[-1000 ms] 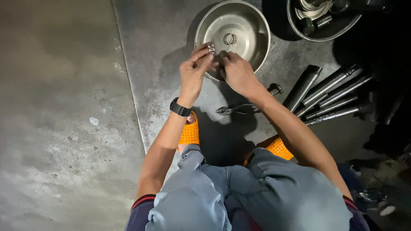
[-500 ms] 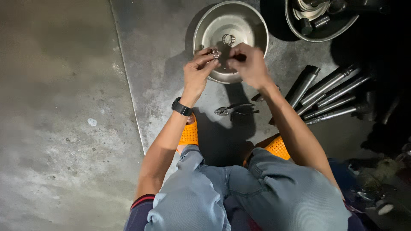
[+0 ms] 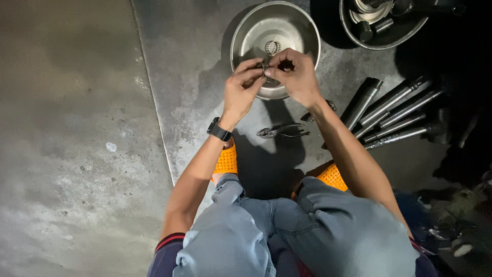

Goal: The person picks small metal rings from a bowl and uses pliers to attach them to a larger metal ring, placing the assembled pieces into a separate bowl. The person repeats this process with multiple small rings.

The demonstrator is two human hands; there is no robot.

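My left hand [image 3: 243, 87] and my right hand [image 3: 294, 74] meet over the near rim of a round steel bowl [image 3: 302, 31] on the concrete floor. Together the fingertips pinch a small metal ring-shaped part [image 3: 264, 67]; most of it is hidden by the fingers. Inside the bowl lies a small round bearing-like ring [image 3: 273, 47]. A black watch [image 3: 219, 130] sits on my left wrist.
Pliers [image 3: 282, 131] lie on the floor below my hands. Several long metal shafts and tubes [image 3: 394, 115] lie to the right. A second dark bowl [image 3: 382, 23] with metal parts stands at the top right. My knees and orange sandals [image 3: 225, 160] are below.
Both hands have stayed together on the small part and shifted slightly toward the bowl's near rim. The fingers have turned a little around the part.
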